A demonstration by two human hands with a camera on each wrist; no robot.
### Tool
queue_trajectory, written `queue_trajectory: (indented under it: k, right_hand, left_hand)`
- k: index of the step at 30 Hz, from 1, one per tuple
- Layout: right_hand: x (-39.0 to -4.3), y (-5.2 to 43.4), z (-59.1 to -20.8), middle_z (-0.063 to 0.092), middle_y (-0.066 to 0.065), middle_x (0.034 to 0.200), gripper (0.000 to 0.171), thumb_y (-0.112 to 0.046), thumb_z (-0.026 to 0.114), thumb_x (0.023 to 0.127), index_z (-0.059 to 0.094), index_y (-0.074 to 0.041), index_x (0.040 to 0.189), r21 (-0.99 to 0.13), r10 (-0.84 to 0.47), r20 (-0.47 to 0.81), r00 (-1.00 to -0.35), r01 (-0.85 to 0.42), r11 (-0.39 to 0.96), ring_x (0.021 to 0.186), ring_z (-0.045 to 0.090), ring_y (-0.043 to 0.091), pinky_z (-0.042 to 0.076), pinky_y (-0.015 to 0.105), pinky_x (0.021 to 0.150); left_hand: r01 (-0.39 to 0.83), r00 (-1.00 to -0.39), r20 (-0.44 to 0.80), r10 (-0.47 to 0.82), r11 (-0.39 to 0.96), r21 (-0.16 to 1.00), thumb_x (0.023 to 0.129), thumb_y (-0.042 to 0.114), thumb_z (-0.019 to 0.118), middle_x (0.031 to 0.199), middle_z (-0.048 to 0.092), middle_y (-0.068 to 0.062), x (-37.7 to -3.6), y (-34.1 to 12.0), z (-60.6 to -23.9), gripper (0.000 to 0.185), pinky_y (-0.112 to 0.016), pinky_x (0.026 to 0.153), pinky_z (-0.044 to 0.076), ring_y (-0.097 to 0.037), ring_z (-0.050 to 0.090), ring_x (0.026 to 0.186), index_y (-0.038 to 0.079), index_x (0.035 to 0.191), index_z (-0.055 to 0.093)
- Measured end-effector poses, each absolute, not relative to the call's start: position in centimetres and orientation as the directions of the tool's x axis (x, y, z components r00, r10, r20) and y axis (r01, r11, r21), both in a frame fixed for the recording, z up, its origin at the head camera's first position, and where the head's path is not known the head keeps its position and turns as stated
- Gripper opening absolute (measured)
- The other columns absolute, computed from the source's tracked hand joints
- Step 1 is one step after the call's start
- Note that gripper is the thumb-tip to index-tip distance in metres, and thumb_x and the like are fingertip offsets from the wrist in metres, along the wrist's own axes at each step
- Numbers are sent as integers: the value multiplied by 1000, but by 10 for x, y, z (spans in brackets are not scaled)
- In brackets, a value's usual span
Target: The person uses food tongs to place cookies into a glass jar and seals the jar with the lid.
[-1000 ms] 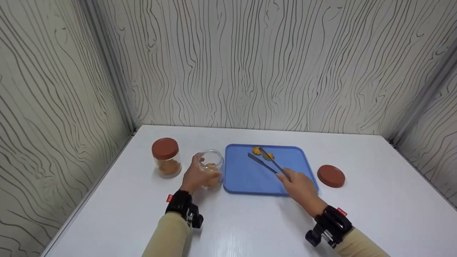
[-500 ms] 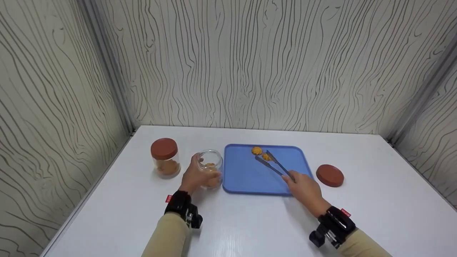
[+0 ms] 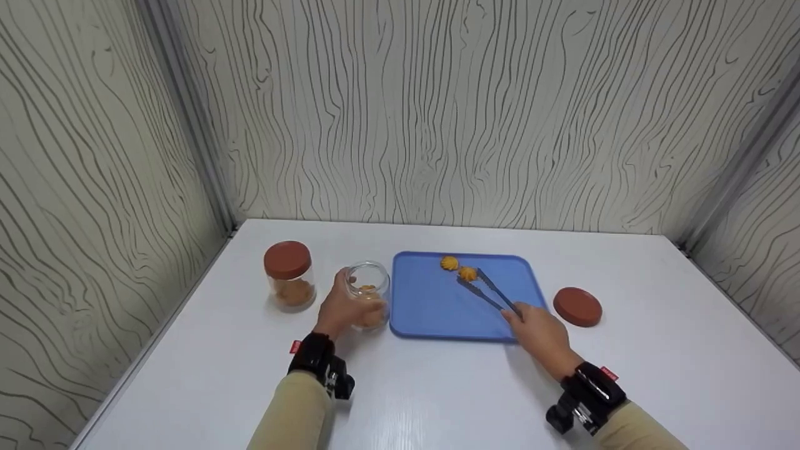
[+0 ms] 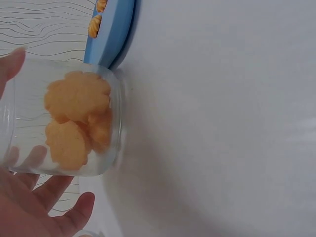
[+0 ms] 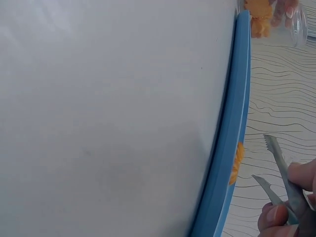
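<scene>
My left hand (image 3: 342,307) curls round an uncapped clear jar (image 3: 370,275) that stands at the left edge of a blue tray (image 3: 425,312). Several scalloped cookies (image 4: 78,96) lie in the bottom of the jar. In my right hand (image 3: 539,331) is a pair of metal tongs (image 3: 499,292), held above the tray with the arms spread. The tong tips are on either side of a swirled golden cookie (image 3: 467,273); whether they touch it I cannot tell. A second swirled cookie (image 3: 449,263) lies just behind it to the left, near the tray's far rim.
A second jar (image 3: 289,275) with a red-brown lid and cookies inside stands at the back left of the white table (image 3: 400,387). To the right of the tray lies a loose red-brown lid (image 3: 578,307). Patterned walls (image 3: 400,112) enclose the back and sides.
The right hand with the tongs has drawn back to the right and nearer, and the tips now stand at the nearer cookie's front. My left hand and the jar have stayed in place.
</scene>
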State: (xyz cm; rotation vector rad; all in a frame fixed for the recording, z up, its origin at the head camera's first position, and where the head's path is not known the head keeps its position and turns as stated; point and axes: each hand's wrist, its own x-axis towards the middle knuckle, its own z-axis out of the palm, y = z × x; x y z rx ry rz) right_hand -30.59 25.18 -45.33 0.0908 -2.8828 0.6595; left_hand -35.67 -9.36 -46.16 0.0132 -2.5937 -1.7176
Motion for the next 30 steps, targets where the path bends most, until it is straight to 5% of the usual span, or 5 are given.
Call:
queue_trajectory:
  k: [15,30]
  right_hand:
    - [-309,257,-460,46,1,62,28,-28,58,95,57,-8,77,-383,6,160,-987,-56,922,59,46,21,34,35,49]
    - [-321,255,-462,67,21,92,35,-29,58,96,65,5,104,-343,8,118,-993,-34,939,84,64,38,48,46,60]
  left_hand:
    - [15,-999,25,-19,415,910,69,33,87,142,45,-18,-358,-95,-462,106,-47,105,35,-31,47,125,5,149,24]
    - [-3,-1000,5,-19,399,917,70,31,87,143,44,-18,-359,-95,-462,106,-49,106,34,-33,46,126,6,150,23]
